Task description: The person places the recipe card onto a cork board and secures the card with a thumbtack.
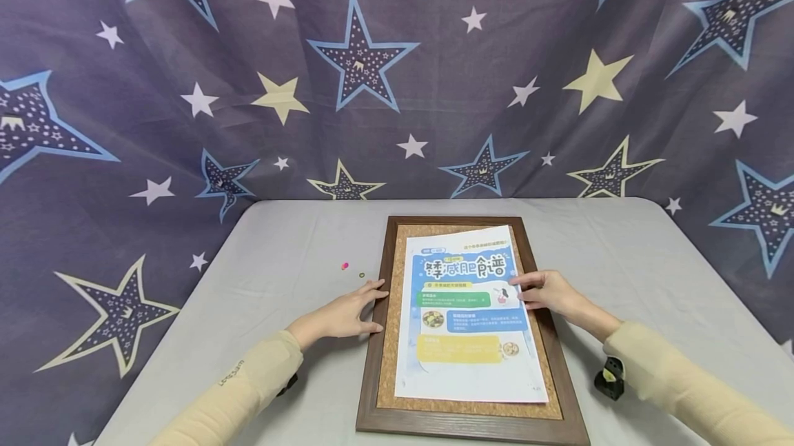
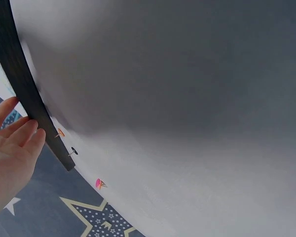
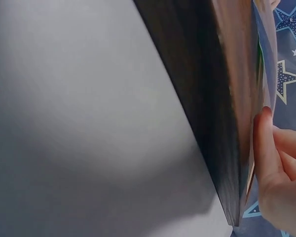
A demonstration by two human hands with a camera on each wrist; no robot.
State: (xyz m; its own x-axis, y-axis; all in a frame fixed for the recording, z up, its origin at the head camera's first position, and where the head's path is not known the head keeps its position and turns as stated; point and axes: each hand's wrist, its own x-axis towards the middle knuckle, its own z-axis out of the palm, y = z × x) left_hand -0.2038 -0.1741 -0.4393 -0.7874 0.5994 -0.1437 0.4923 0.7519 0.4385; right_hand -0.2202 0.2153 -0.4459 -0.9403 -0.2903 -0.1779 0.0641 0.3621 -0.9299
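A printed paper sheet (image 1: 462,384) with colored text blocks lies on a brown wood-framed cork board (image 1: 471,427). My right hand (image 1: 552,294) is at the sheet's right edge, its fingertips pinching the paper. The right wrist view shows the sheet (image 3: 268,59) bent up a little beside the right hand (image 3: 281,182). My left hand (image 1: 341,311) rests its spread fingers against the board's left side, holding nothing. In the left wrist view, the left hand's fingers (image 2: 32,131) touch the dark frame (image 2: 27,84).
Small push pins lie left of the board: an orange one (image 2: 60,133), a dark one (image 2: 73,151) and a pink one (image 2: 98,183). Under everything is a table with a pale cloth (image 1: 298,239). A star-patterned curtain (image 1: 434,87) hangs behind.
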